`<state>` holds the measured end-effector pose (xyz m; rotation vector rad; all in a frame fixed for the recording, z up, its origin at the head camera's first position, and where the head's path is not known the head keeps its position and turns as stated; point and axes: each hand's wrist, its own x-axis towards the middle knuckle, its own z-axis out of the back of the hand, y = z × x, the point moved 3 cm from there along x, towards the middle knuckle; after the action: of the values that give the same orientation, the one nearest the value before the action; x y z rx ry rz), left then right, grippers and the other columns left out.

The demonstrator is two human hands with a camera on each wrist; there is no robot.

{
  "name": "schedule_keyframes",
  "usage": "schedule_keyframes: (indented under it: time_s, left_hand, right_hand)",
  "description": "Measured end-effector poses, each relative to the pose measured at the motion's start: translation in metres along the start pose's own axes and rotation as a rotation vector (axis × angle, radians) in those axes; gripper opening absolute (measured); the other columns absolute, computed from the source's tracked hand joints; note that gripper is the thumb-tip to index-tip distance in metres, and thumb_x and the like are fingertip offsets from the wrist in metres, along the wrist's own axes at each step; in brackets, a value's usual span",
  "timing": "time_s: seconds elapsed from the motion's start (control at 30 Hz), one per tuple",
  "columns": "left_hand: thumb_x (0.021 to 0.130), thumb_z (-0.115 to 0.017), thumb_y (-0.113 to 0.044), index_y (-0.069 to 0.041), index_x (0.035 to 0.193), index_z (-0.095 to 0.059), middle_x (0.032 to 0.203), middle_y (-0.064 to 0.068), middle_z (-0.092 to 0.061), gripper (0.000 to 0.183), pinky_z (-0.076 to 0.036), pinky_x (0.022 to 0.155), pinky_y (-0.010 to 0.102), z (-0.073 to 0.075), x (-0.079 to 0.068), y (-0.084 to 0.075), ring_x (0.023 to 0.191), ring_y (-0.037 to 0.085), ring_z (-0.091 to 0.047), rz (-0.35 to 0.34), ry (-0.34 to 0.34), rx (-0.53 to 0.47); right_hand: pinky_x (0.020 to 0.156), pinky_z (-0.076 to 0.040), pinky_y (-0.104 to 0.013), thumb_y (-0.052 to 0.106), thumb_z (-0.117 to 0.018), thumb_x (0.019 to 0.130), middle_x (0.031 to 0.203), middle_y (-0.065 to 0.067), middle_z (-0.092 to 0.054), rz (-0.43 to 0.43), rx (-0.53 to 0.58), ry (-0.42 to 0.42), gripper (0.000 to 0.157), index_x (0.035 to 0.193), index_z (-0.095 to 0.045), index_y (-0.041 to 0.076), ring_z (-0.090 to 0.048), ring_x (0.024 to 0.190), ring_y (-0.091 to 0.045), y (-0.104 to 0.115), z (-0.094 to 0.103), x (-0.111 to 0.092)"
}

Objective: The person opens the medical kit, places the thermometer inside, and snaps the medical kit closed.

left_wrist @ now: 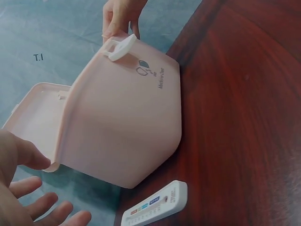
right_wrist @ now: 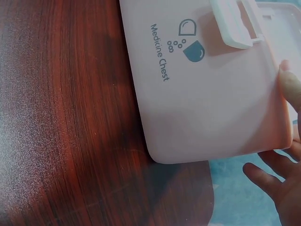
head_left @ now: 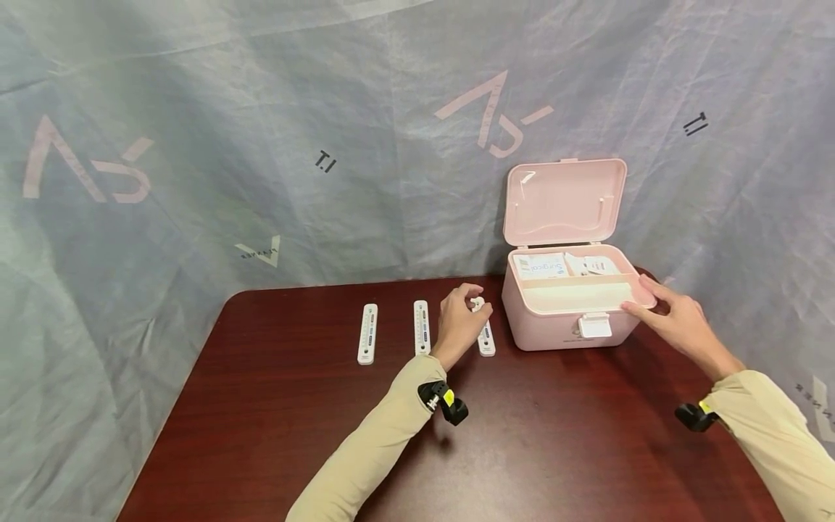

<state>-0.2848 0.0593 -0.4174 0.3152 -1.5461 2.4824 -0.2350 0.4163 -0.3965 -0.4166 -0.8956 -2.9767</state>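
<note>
We should handle the rightmost thermometer (head_left: pixel 486 343) gently: our left grip (head_left: pixel 459 320) is relaxed near it, our right grip (head_left: pixel 680 326) holds the chest (head_left: pixel 544 330).

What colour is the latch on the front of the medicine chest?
White; the latch shows best in the right wrist view.

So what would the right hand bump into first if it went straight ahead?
The box, straight away: the right hand is already on its rim. Anything beyond that is a guess, as depth is hard to tell here.
</note>
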Motion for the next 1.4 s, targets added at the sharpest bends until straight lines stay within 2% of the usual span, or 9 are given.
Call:
schedule_keyframes:
  time_s: [0.17, 0.37, 0.6, 0.73, 0.93, 1.03, 1.17, 1.4]
  left_hand:
    - [0.079, -0.070, -0.021, -0.015, 0.107, -0.067, 0.102, 0.001, -0.065, 0.029, -0.045, 0.071, 0.026, -0.003, -0.005, 0.005, 0.087, 0.014, -0.059, 0.028, -0.013, 0.015]
    - [0.077, -0.073, -0.020, -0.011, 0.107, -0.067, 0.103, 0.006, -0.066, 0.032, -0.046, 0.070, 0.027, -0.009, -0.012, 0.012, 0.089, 0.023, -0.062, 0.055, -0.014, 0.005]
    - [0.075, -0.075, -0.022, -0.011, 0.106, -0.067, 0.091, 0.004, -0.063, 0.034, -0.045, 0.065, 0.027, -0.015, -0.018, 0.022, 0.078, 0.015, -0.059, 0.088, -0.015, 0.040]
    - [0.074, -0.075, -0.021, -0.011, 0.105, -0.067, 0.089, 0.007, -0.064, 0.034, -0.045, 0.065, 0.027, -0.018, -0.021, 0.028, 0.074, 0.010, -0.056, 0.087, -0.019, 0.048]
    - [0.072, -0.075, -0.021, -0.012, 0.104, -0.067, 0.091, 0.009, -0.064, 0.034, -0.045, 0.064, 0.031, -0.023, -0.025, 0.036, 0.077, 0.015, -0.058, 0.113, -0.035, 0.097]
    - [0.072, -0.074, -0.022, -0.011, 0.104, -0.067, 0.093, 0.008, -0.064, 0.035, -0.045, 0.064, 0.033, -0.026, -0.026, 0.041, 0.080, 0.018, -0.058, 0.135, -0.040, 0.115]
    - [0.072, -0.075, -0.022, -0.011, 0.104, -0.067, 0.094, 0.006, -0.064, 0.036, -0.045, 0.065, 0.035, -0.031, -0.028, 0.046, 0.081, 0.019, -0.058, 0.155, -0.034, 0.123]
    - [0.071, -0.077, -0.023, -0.011, 0.109, -0.064, 0.094, 0.006, -0.062, 0.043, -0.045, 0.066, 0.035, -0.039, -0.032, 0.050, 0.081, 0.019, -0.058, 0.163, 0.007, 0.153]
  right_hand:
    - [0.085, -0.032, -0.048, 0.041, -0.067, 0.085, 0.144, -0.018, -0.037, -0.012, 0.000, -0.006, 0.075, 0.146, -0.034, 0.011, -0.042, 0.120, -0.044, -0.001, 0.000, 0.000]
    - [0.086, -0.032, -0.056, 0.040, -0.067, 0.085, 0.145, -0.020, -0.036, -0.026, 0.022, -0.002, 0.076, 0.146, -0.032, 0.011, -0.040, 0.122, -0.047, -0.003, -0.001, -0.001]
    - [0.084, -0.032, -0.051, 0.040, -0.067, 0.086, 0.144, -0.018, -0.037, -0.010, 0.006, -0.016, 0.075, 0.146, -0.033, 0.011, -0.043, 0.119, -0.043, -0.005, -0.002, 0.001]
    - [0.083, -0.033, -0.049, 0.040, -0.067, 0.086, 0.145, -0.018, -0.037, -0.012, 0.003, -0.010, 0.076, 0.147, -0.032, 0.013, -0.043, 0.119, -0.043, -0.006, -0.003, 0.001]
    - [0.086, -0.032, -0.051, 0.040, -0.068, 0.085, 0.145, -0.017, -0.036, -0.017, 0.015, -0.011, 0.075, 0.147, -0.032, 0.014, -0.040, 0.123, -0.043, -0.007, -0.003, 0.000]
    - [0.086, -0.034, -0.038, 0.040, -0.068, 0.085, 0.144, -0.016, -0.038, -0.015, 0.016, -0.022, 0.074, 0.146, -0.034, 0.015, -0.042, 0.121, -0.041, -0.007, -0.003, 0.000]
    - [0.078, -0.030, -0.019, 0.040, -0.069, 0.085, 0.144, -0.015, -0.039, -0.015, 0.016, -0.032, 0.073, 0.145, -0.036, 0.016, -0.043, 0.119, -0.038, -0.007, -0.002, -0.001]
    - [0.077, -0.029, -0.016, 0.041, -0.067, 0.085, 0.146, -0.014, -0.037, -0.032, 0.025, -0.009, 0.074, 0.147, -0.032, 0.017, -0.041, 0.121, -0.037, -0.007, -0.002, -0.002]
